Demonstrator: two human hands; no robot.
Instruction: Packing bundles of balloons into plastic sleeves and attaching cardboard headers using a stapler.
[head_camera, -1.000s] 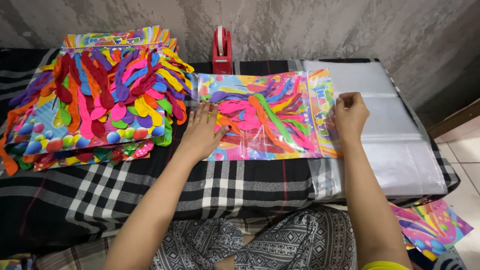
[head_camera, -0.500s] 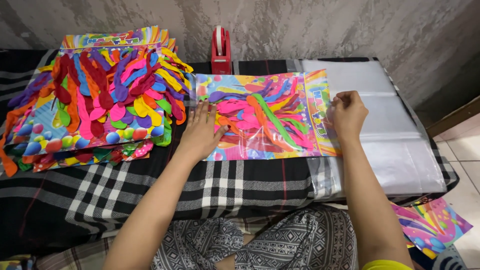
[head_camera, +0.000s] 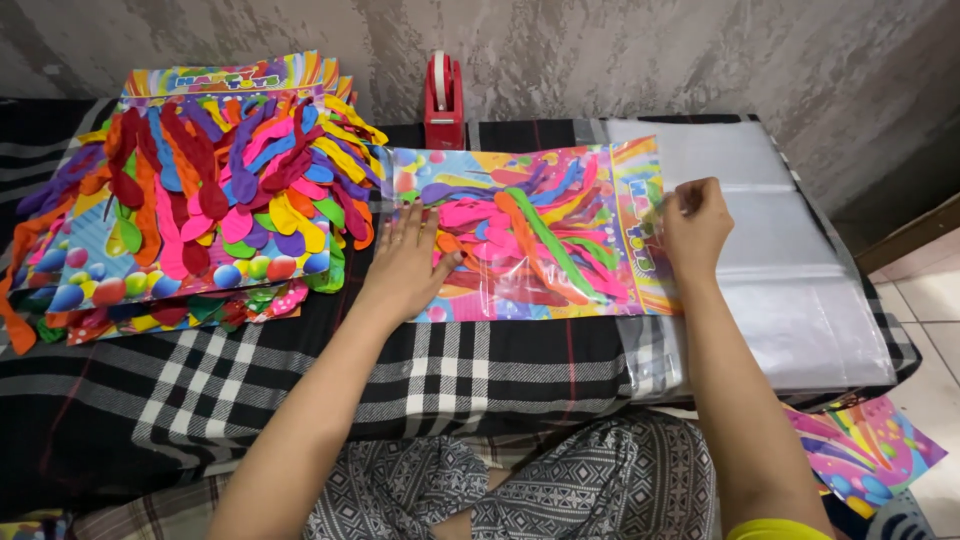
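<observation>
A colourful card of long balloons in a clear plastic sleeve (head_camera: 540, 235) lies flat in front of me on a black-and-white checked cloth (head_camera: 300, 380). My left hand (head_camera: 405, 265) lies flat with spread fingers on the card's left end. My right hand (head_camera: 695, 225) pinches the sleeve's edge at the card's right end. A stack of clear plastic sleeves (head_camera: 790, 270) lies under and to the right of that end.
A pile of balloon cards without sleeves (head_camera: 190, 200) lies at the left. A red tape dispenser (head_camera: 443, 100) stands at the back against the grey wall. Another colourful card (head_camera: 865, 450) lies on the floor at the lower right. My patterned trousers show at the bottom.
The sleeved card has shifted slightly to the left and my right hand has moved a little leftward along its right end. My left hand stays pressed on the left end.
</observation>
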